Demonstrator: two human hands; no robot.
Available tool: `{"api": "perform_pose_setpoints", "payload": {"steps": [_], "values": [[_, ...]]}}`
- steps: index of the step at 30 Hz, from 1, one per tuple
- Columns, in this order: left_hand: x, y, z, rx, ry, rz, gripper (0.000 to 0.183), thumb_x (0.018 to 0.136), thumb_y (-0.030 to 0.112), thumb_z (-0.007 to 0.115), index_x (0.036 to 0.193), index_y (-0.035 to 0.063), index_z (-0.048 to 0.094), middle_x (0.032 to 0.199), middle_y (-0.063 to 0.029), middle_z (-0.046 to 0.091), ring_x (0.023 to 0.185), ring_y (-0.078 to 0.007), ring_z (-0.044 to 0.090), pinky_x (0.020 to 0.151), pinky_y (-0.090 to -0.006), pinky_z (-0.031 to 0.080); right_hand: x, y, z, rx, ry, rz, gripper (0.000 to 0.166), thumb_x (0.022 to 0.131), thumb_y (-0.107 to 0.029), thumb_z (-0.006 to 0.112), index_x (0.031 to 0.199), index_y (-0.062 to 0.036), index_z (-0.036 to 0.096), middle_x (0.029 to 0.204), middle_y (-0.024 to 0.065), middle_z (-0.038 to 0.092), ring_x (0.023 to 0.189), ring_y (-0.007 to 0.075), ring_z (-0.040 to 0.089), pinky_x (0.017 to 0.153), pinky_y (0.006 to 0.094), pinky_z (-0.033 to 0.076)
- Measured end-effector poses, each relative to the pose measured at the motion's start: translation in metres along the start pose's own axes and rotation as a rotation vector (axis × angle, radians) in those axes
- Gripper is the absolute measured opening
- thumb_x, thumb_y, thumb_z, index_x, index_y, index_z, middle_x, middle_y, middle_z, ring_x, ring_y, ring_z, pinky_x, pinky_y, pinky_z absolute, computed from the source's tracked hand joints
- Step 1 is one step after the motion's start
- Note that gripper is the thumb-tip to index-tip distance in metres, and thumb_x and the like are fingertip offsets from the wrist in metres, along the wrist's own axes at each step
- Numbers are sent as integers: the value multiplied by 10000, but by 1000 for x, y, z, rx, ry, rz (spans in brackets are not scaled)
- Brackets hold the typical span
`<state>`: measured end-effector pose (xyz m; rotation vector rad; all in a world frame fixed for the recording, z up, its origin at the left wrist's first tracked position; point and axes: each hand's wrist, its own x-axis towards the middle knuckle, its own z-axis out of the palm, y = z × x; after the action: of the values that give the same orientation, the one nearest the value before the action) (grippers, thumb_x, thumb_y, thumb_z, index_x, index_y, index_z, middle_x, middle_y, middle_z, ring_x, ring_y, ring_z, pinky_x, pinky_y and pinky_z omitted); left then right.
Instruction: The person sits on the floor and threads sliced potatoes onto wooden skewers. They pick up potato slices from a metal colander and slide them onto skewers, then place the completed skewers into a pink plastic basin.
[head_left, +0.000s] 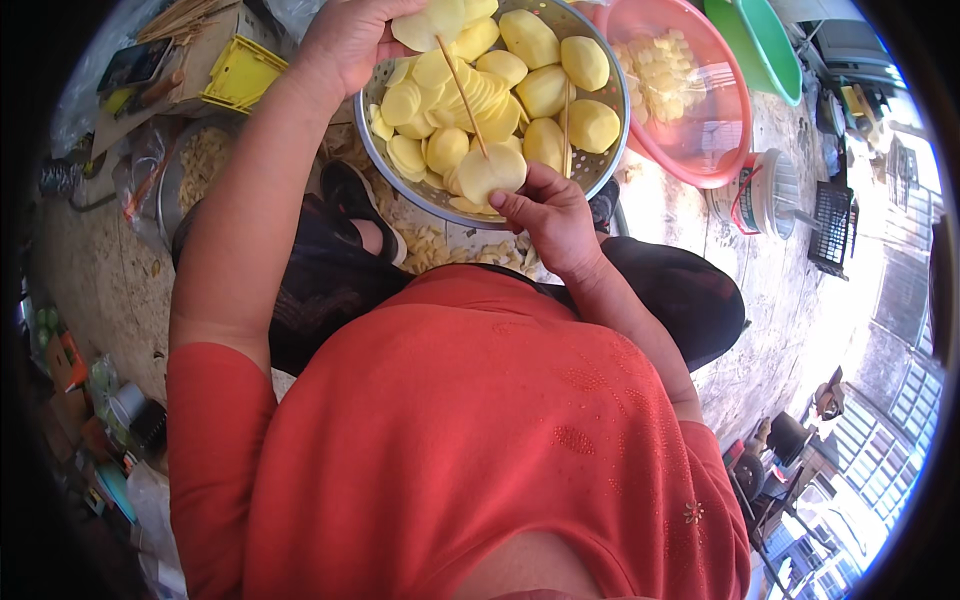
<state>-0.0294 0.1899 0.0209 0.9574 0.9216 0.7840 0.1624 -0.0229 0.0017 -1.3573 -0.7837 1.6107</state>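
My left hand (356, 45), at the top, holds a thin peeled potato slice (429, 26) by its edge. From that slice a thin wooden skewer (463, 97) slants down to another potato slice (491, 174). The lower slice is pinched between thumb and fingers of my right hand (551, 214). Both hands are over a metal colander (621, 142) with round holes. In it lie overlapping potato slices (480, 97) and several whole peeled potatoes (529, 37). A second skewer (566, 124) stands out against the potatoes on the right side.
A pink plastic basin (739, 135) with potato pieces stands right of the colander, near a green basin (772, 52) and a white bucket (757, 191). Peelings (450, 251) lie on the floor between my feet. At left are a yellow plastic basket (244, 75) and a bowl of peelings (202, 161).
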Motion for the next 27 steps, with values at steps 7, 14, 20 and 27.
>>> {"api": "perform_pose_setpoints", "payload": {"steps": [7, 14, 20, 27], "values": [[-17, -7, 24, 123, -173, -186, 324, 856, 216, 642, 1109, 17, 602, 998, -63, 649, 916, -168, 639, 809, -323, 524, 1, -3, -1, 61, 61, -27, 209, 836, -109, 683, 1027, -42, 632, 741, -30, 580, 597, 46, 492, 542, 186, 414], [-33, -32, 41, 107, -264, -258, 284, 854, 226, 648, 1055, 28, 615, 981, -59, 647, 862, -157, 643, 749, -312, 548, 6, -4, -3, 51, 98, -21, 178, 839, -139, 686, 968, -31, 628, 721, -39, 567, 593, 44, 471, 547, 186, 396], [-24, -15, 29, 851, -104, -12, 226, 801, 191, 664, 966, 39, 636, 911, -64, 664, 766, -143, 632, 681, -296, 523, 5, -8, -2, 43, 156, -26, 168, 838, -144, 687, 950, -33, 628, 712, -41, 564, 593, 42, 468, 552, 192, 397], [-36, -36, 35, 1861, -386, -82, 153, 714, 140, 627, 807, 33, 686, 806, -147, 672, 795, -273, 656, 712, -387, 520, 4, -6, -2, 56, 143, -23, 167, 842, -139, 680, 959, -31, 629, 710, -44, 561, 589, 40, 461, 544, 191, 389]]}}
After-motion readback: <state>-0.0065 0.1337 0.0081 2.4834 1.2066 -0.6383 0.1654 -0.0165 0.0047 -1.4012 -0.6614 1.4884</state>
